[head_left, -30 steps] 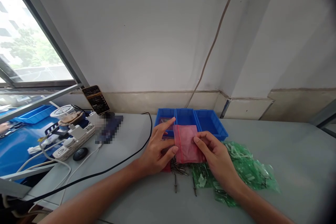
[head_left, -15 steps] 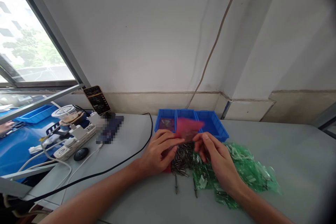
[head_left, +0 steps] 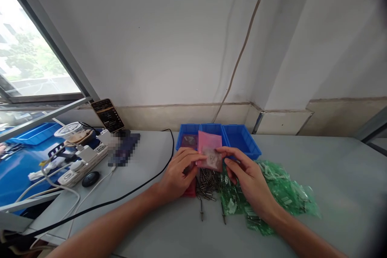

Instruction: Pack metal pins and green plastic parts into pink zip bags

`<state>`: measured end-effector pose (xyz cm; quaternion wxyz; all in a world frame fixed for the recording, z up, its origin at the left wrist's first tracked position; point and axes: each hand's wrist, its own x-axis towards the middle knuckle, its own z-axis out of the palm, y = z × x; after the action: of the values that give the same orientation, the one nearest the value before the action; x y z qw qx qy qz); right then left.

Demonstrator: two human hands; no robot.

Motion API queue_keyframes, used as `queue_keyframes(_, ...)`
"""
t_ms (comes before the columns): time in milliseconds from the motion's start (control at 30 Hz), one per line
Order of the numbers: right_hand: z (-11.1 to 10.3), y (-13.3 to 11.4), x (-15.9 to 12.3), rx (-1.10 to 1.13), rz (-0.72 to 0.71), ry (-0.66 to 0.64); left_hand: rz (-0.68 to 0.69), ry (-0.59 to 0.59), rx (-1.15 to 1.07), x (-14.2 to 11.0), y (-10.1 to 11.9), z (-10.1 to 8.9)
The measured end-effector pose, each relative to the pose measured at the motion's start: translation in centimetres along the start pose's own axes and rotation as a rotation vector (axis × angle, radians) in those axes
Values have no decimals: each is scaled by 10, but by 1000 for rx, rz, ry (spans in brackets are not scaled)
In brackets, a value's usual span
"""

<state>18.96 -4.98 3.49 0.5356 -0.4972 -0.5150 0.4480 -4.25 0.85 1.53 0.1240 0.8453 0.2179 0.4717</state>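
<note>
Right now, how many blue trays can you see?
4: the left tray, middle tray and right tray sit side by side; the far tray is over on the left. Others may be hidden.

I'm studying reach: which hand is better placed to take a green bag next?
Probably the right hand: it is beside the green bags, while the left hand, at the pink bag, is farther off, across the loose metal pins.

The left grip (head_left: 179, 172) is a bare human hand with slender fingers (head_left: 191, 157). The left forearm (head_left: 121, 218), uncovered along its visible length, widens smoothly from a narrow wrist (head_left: 159, 192). The right grip (head_left: 248, 172) is likewise a bare, slim hand; the right forearm (head_left: 299, 230), also uncovered, broadens gently away from it.
</note>
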Motion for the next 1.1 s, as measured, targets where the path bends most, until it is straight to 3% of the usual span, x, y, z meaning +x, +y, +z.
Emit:
queue_keyframes(400,2,4,-2,-213,-246,48,-106,56,12,1,2,-2)
queue_keyframes(533,3,5,-4,-158,-143,-21,-176,28,7,-6,0,0)
queue_keyframes(733,5,3,-5,-20,-84,-5,-58,-85,-26,-4,0,-3)
queue_keyframes(1100,5,-5,-5,-16,43,-7,-212,16,-11,3,-1,-3)
